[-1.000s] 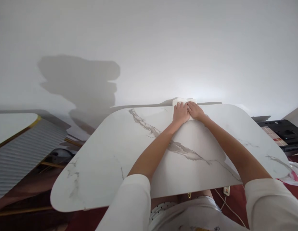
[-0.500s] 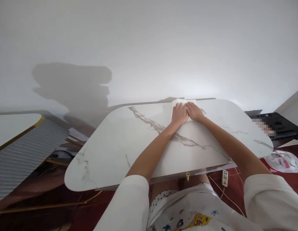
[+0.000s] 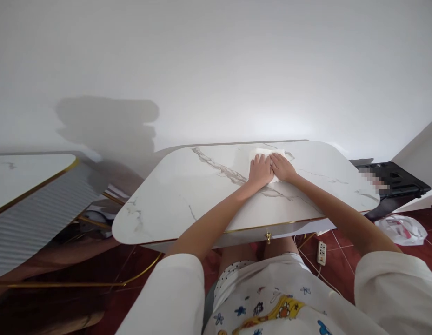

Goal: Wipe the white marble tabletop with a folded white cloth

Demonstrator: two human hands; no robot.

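Both hands press a folded white cloth (image 3: pixel 262 151) flat onto the white marble-patterned tabletop (image 3: pixel 160 200), toward its back edge and right of centre. My left hand (image 3: pixel 260 171) lies over the cloth's left part, fingers pointing away from me. Beside it, touching at the fingertips, my right hand (image 3: pixel 282 167) bears on the cloth's right part, its fingers angled left. Much of the cloth is hidden beneath the palms. Below the table's gold-trimmed front edge is a small gold knob (image 3: pixel 268 236).
A second marble-topped unit (image 3: pixel 34 172) with a ribbed grey side stands at left. At right are a black stool (image 3: pixel 407 174) and a white plastic bag (image 3: pixel 402 230). A power strip (image 3: pixel 321 253) with a cable lies on the red tiled floor. A white wall (image 3: pixel 216 70) rises behind.
The cloth and both hands have slid slightly toward me, away from the table's back edge. The view has tilted down a little, showing more of the drawer front.
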